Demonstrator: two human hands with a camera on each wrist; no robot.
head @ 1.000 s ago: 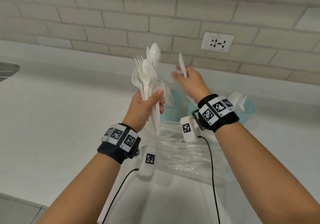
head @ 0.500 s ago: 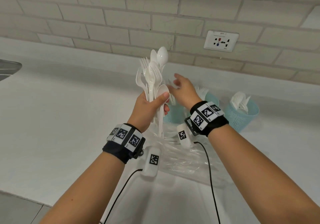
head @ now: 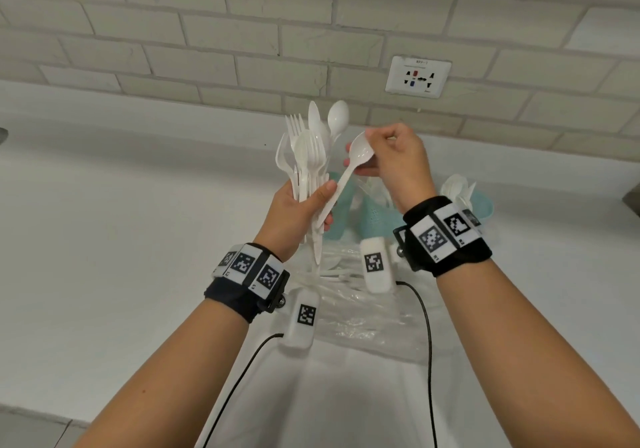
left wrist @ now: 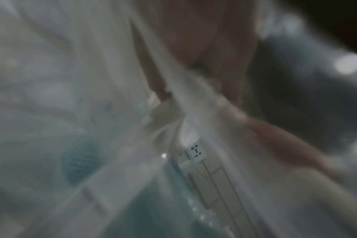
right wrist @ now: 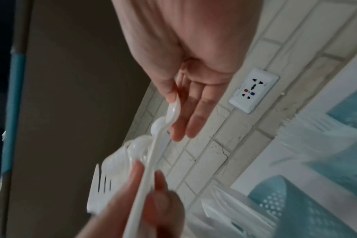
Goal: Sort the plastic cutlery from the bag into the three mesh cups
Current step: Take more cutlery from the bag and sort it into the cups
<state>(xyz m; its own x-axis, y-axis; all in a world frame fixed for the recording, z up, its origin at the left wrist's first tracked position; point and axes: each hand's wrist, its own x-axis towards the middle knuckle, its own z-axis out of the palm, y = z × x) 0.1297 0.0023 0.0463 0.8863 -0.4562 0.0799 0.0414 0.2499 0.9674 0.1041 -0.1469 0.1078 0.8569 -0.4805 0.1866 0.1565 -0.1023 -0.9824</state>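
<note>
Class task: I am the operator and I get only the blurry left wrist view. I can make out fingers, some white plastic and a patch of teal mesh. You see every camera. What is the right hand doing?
Observer: The right hand pinches a white spoon by its bowl; the handle end lies in the left hand.
Operator: What else does the left hand hold?
Observer: An upright bundle of cutlery, forks and spoons with heads up.
Operator: How many teal cups can you see?
Observer: The head view shows three mesh cups behind the hands; the rightmost cup holds white cutlery.
Operator: Where is the bag?
Observer: The clear bag lies on the white counter below the wrists, cutlery inside.
</note>
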